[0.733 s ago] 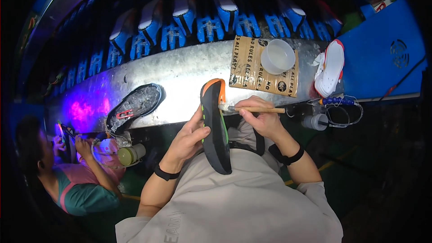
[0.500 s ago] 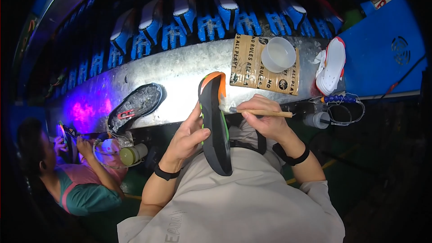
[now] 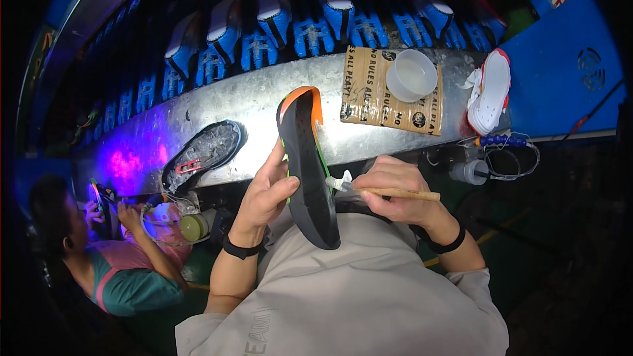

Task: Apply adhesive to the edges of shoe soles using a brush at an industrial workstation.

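A grey metal bench top [image 3: 264, 92] curves across mid-frame, violet-pink light [image 3: 135, 157] glowing at its left; a blue vented panel [image 3: 550, 82] fills upper right, dark green floor [image 3: 511, 267] lower right.

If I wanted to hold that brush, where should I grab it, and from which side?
Probably by the brush's wooden handle, coming from the right. It is long and slim, easy to pinch between thumb and fingers, and its free end sticks out to the right. The whitish tip points left, at the edge of the black sole, so that side leaves less room for the grip.
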{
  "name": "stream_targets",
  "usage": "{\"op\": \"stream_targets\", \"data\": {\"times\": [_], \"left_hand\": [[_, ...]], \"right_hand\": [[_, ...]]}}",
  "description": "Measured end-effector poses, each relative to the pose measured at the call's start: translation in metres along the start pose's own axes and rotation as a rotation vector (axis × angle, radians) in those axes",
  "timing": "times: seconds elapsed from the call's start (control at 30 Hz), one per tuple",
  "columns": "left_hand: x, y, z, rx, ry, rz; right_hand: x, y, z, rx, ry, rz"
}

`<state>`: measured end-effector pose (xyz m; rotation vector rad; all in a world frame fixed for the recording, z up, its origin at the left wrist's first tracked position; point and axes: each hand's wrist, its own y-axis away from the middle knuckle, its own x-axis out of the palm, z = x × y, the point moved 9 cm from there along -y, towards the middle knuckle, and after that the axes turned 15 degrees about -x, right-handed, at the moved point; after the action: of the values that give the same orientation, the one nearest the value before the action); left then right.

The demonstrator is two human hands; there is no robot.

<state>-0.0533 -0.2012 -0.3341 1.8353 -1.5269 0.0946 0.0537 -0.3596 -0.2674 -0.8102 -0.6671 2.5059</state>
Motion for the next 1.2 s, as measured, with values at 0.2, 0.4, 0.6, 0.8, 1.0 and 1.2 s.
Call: {"op": "stream_targets", "data": {"times": [0.2,0.4,0.6,0.8,1.0,1.2], "left_hand": [[0.004,-0.001,-0.005,0.016,-0.05,-0.016],[0.003,-0.002,-0.001,0.017,-0.061,-0.011],[0.003,0.002,-0.001,0.012,0.273,0.113],[0.023,0.003,-0.008,-0.099,0.953,0.517],[0.016,0.0,-0.006,-0.047,0.959,0.53],[0.021,0.011,0.0,-0.174,0.865,0.587]], "right_hand": [[0.001,-0.002,0.005,0.028,-0.038,0.003],[0.003,0.0,0.005,0.052,-0.062,0.009],[-0.038,0.028,-0.009,0.141,-0.148,-0.484],[-0.033,0.057,-0.046,0.263,-0.134,-0.684],[-0.023,0.07,-0.061,0.333,-0.154,-0.685],[-0.027,0.065,-0.062,0.338,-0.164,-0.664]]}}
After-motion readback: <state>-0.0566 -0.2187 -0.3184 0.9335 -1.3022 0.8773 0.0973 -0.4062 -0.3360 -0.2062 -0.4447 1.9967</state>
